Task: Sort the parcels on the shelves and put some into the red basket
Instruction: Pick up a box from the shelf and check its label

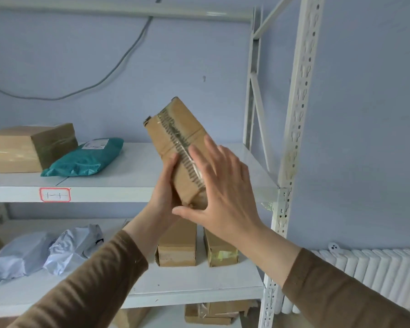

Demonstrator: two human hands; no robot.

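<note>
While held up in front of the upper shelf (118, 171), box (179, 147) tilted, top end leaning left and away, taped seam facing camera. Gripped at lower left edge by left hand (162, 197), thumb curled over the front face beside the tape, other fingers hidden behind the cardboard. Right hand (223, 192) laid flat against the box's right side, fingers (200, 162) straight and spread, thumb stretched under the bottom corner; touching, not curled round. Both sleeves brown.

On upper shelf, well left of the held box: large carton (26, 147) wrapped in clear tape, teal mailer (88, 157) just beside it and leaning on its right face, white label up. Red-bordered tag (55, 194) stuck on shelf front edge below the mailer.

On middle shelf (187, 285): two grey bags (40, 252) lying crumpled at left, touching each other. Two narrow cartons (176, 247) standing side by side below the hands, a small gap between them, upper parts hidden by the wrists. Right one carrying yellowish tape on its near end.

On lowest level, more flat cartons (213, 313) stacked, only partly in view.

White slotted upright (296, 119) at right of rack; grey cable (118, 65) sagging across blue wall; white radiator (374, 271) at lower right. Red basket not in view.
</note>
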